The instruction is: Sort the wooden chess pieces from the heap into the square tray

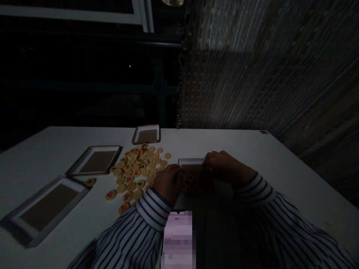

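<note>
A small open box (192, 161) with a pale inner wall stands in front of me, with several round wooden pieces (192, 185) in rows in its near part. My left hand (168, 182) is at the box's left side, its fingers bent together; what they hold, if anything, is too dark to make out. At the box's right side is my right hand (221, 166), fingers curled down at the rim, their tips hidden in shadow. Left of the box lies a loose heap of round wooden pieces (136, 168), several with red or black characters.
Three open box parts lie on the white table (252, 157): one at the back (146, 142), one at left (108, 172), one at near left (42, 239). A lit phone (178, 239) is near my left sleeve. A bead curtain (238, 74) hangs behind.
</note>
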Available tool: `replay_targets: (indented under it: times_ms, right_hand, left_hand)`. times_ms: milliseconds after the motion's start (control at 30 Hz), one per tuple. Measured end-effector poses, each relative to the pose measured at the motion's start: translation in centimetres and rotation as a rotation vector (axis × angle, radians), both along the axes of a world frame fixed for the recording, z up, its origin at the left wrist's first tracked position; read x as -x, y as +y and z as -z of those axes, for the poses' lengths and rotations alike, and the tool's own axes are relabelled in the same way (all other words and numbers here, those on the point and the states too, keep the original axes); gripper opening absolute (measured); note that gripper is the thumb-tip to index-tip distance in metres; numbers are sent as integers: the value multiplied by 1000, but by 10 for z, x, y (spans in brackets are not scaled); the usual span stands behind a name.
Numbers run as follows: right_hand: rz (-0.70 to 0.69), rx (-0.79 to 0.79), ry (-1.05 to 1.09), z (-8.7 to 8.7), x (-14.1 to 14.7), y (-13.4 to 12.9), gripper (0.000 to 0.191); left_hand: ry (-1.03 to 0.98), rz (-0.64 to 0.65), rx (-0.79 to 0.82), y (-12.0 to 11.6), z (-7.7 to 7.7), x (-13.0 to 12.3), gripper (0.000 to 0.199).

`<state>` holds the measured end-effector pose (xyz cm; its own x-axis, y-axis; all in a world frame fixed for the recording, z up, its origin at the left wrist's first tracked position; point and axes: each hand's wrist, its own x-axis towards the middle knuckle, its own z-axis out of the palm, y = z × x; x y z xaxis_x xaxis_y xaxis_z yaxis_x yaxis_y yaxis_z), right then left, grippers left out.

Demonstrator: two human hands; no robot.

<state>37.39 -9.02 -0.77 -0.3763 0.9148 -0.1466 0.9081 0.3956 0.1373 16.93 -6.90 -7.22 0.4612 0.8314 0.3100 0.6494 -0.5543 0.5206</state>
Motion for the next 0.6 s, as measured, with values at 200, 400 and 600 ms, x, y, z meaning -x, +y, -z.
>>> replay_targets:
  times_ms: [200, 400, 600]
  right_hand:
    - [6, -45, 22, -5, -5, 1, 23]
    - [82, -214, 25, -19, 3, -1, 24]
    - [144, -295, 65, -26, 9, -3, 26]
  left_hand:
    - [-20, -19, -6, 1, 0, 0, 23]
    - [-116, -51, -55, 1, -8, 2, 21]
    - [-248, -127, -132, 4, -11, 9, 18]
